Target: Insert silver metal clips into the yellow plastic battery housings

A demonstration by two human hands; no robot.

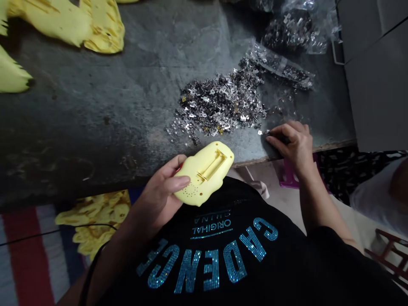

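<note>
My left hand [165, 187] grips a yellow plastic toy shell [208, 172], thumb on its face. The shell shows a rectangular battery slot, a ring of small speaker holes and several screw holes. A bit of red shows behind it by my fingers. My right hand [295, 142] rests at the table's front edge, fingers pinched together at small metal pieces; what lies between the fingertips is too small to make out. One loose metal contact piece [260, 132] lies just left of those fingertips. A wide heap of small shiny metal contact pieces [223, 102] spreads beyond both hands.
Clear plastic bags of metal pieces [296, 29] lie at the back right of the dark table [143, 85]. More yellow shells [105, 25] sit at the far left, and others [102, 221] below the table's edge. A grey cabinet [376, 76] borders the right side.
</note>
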